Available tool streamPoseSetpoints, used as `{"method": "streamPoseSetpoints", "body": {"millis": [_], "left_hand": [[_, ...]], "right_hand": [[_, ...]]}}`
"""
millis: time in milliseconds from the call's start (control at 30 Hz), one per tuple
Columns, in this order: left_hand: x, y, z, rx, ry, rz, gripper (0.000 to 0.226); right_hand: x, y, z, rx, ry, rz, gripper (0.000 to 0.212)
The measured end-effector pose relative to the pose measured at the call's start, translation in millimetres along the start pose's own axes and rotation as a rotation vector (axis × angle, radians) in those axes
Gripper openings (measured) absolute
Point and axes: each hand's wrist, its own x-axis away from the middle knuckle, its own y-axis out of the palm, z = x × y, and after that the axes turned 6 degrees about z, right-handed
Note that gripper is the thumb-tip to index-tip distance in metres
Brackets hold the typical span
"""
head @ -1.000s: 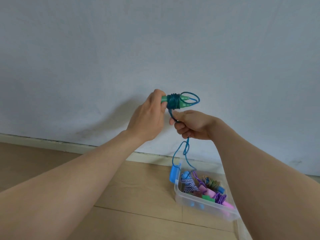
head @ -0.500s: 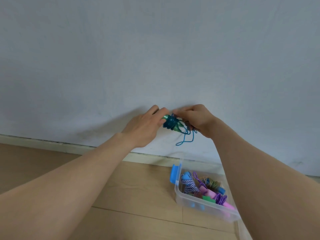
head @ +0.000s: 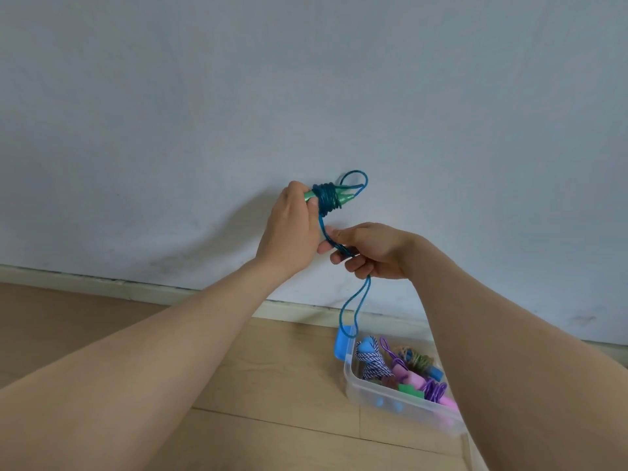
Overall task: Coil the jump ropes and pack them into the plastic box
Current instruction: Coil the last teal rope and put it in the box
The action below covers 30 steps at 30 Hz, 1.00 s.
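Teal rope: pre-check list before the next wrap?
1. Left hand grips the handles: ok.
2. Coil sits tight around the handles: ok.
3. Right hand pinches the teal rope below the coil: ok.
4. Tail loop all wound: not ok, it hangs free.
5. Tail clear of the box: cannot tell, it overlaps the blue latch.
6. Room in the box: cannot tell.

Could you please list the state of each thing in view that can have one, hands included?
Left hand: closed around the green handles, held up before the wall.
Right hand: closed, pinching the rope below the coil.
Teal jump rope: partly wound round the handles, a loop hanging free.
Plastic box: open, no lid on, on the floor.
Ropes in the box: coiled and packed.
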Motion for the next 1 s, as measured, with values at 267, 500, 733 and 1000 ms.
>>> {"method": "streamPoseSetpoints", "body": {"millis": [267, 500, 733, 1000], "left_hand": [[9.5, -10.5, -18.4, -0.505, 0.213, 0.013, 0.024], [16.8, -26.6, -49.3, -0.523, 0.532, -0.345, 0.021], [12.7, -29.4, -26.6, -0.316, 0.59, -0.283, 0.027], [6.0, -18.5, 6.4, 0.017, 0.207, 0.117, 0.025]], "right_hand": [[7.8, -2.9, -3.5, -0.042, 0.004, 0.033, 0.036], [6.5, -18.2, -8.5, -0.113, -0.151, 0.174, 0.022], [-4.2, -24.1, 3.7, -0.031, -0.255, 0.311, 0.035], [8.6, -10.4, 0.0, -0.177, -0.097, 0.02, 0.032]]}}
